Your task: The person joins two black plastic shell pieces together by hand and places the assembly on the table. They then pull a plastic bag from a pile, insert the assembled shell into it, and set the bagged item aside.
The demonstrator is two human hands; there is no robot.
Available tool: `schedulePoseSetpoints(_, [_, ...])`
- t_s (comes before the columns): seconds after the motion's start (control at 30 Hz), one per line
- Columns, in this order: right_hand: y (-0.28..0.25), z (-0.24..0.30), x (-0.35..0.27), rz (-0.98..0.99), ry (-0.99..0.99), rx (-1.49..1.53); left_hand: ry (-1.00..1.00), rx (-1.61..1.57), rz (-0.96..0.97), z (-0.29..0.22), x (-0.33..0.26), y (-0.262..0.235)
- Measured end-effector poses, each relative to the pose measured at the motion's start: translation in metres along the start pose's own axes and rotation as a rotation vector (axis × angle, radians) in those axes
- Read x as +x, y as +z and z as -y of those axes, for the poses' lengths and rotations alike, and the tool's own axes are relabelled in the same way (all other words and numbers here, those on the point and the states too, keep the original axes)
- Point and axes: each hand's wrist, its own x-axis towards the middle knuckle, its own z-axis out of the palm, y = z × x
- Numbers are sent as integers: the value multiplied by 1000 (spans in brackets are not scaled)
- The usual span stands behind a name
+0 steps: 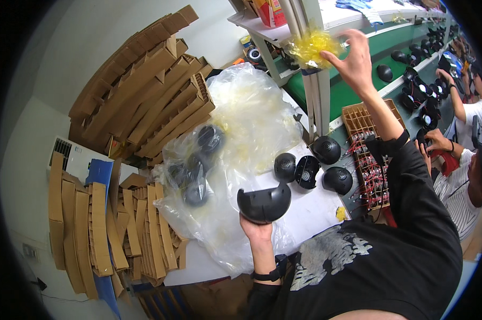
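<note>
My left hand is closed under a black half-round plastic shell with notches in its rim, holding it up over the table. My right hand is raised at the upright post, thumb and fingers apart and partly blurred. Its thumb tip meets the edge of a crumpled clump of yellow tape or film on that post. On the table, more black shells stand to the right of the held one, some with perforated faces. Other dark shells show hazily through a large clear plastic bag at left.
Stacked cardboard dividers fill the left side, with more cardboard nearer. A divided box of wired parts sits at right. Beyond it runs a green conveyor bearing black shells. Co-workers handle parts at the far right.
</note>
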Motion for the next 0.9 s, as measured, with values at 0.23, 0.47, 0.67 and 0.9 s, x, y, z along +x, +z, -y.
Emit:
schedulePoseSetpoints(0.23, [-53,46,-67,269,-320,461,-37,96,-88,23,-2,25])
schedulePoseSetpoints(0.47, [-93,99,-165,1031,-137,700,-226,265,-160,78,-4,31])
schedulePoseSetpoints(0.67, [-82,47,-196,1108,95,594,-421,575,-52,76,-15,-18])
schedulePoseSetpoints(0.9, [-2,-133,-202,690,1009,415,-552,1367,31,20,-50,-103])
